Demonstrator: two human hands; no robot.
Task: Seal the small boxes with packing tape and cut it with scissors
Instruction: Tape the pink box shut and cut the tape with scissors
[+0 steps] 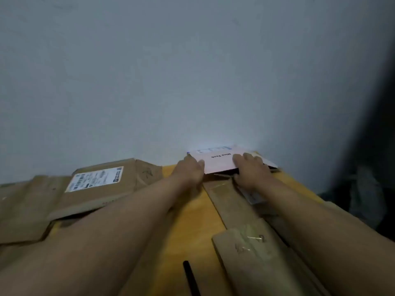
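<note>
A small pale pink box (pixel 218 162) with printed text on its lid lies at the far end of the yellow table (pixel 192 221), against the wall. My left hand (pixel 190 168) grips the box's left side, thumb on the lid. My right hand (pixel 251 170) holds its right front edge, fingers laid over the lid. No tape roll is in view. A thin black object (pixel 190 276) lies near the table's front; I cannot tell what it is.
A flattened brown carton with a white shipping label (pixel 96 178) lies on the left, over more cardboard (pixel 25 210). Long cardboard strips (pixel 252 242) run along the right under my right forearm. A grey wall (pixel 192 82) stands right behind the table.
</note>
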